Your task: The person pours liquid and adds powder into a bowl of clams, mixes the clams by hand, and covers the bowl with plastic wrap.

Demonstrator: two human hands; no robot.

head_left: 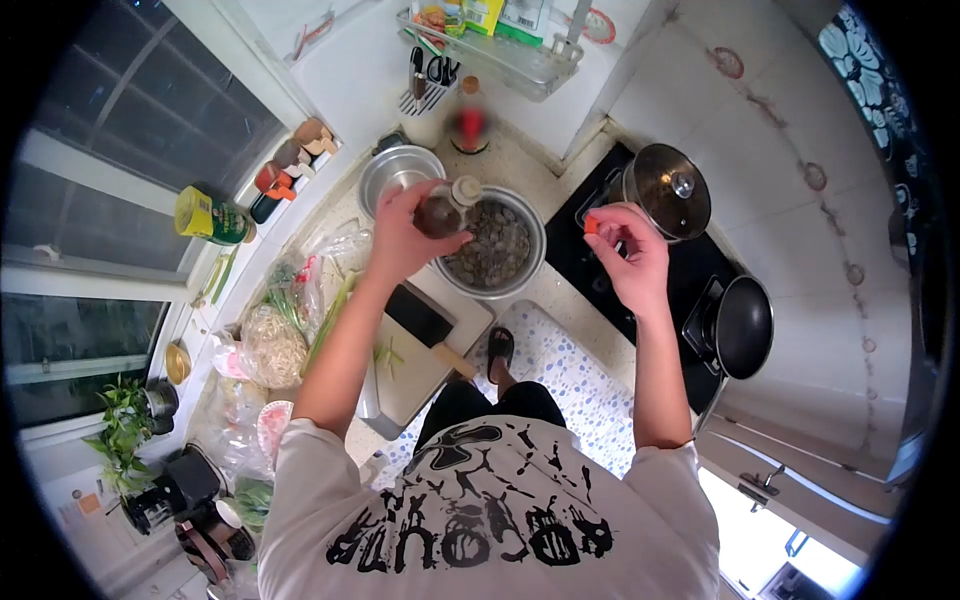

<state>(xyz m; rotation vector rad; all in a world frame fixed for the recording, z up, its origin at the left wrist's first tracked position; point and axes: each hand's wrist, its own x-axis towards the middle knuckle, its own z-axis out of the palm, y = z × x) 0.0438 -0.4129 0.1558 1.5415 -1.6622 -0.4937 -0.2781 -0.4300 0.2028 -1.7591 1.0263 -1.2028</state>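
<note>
My left hand [408, 235] is wrapped round a bottle [438, 212] with dark contents and a pale round top. It is held above the left rim of a metal bowl [541, 240] of grey-brown shellfish [492, 245], which look like clams. Between the fingertips of my right hand [636, 255] is a small red cap [591, 223], held over the black stove near a lidded pot [668, 192]. Another metal bowl [372, 180] stands behind my left hand.
A cleaver [425, 318] lies on a cutting board [400, 385] beside bagged vegetables [275, 345]. A red-labelled bottle [469, 125] and a knife holder [424, 125] stand at the back. On the stove's right is a black pan [743, 326]; a wire shelf [520, 62] hangs above.
</note>
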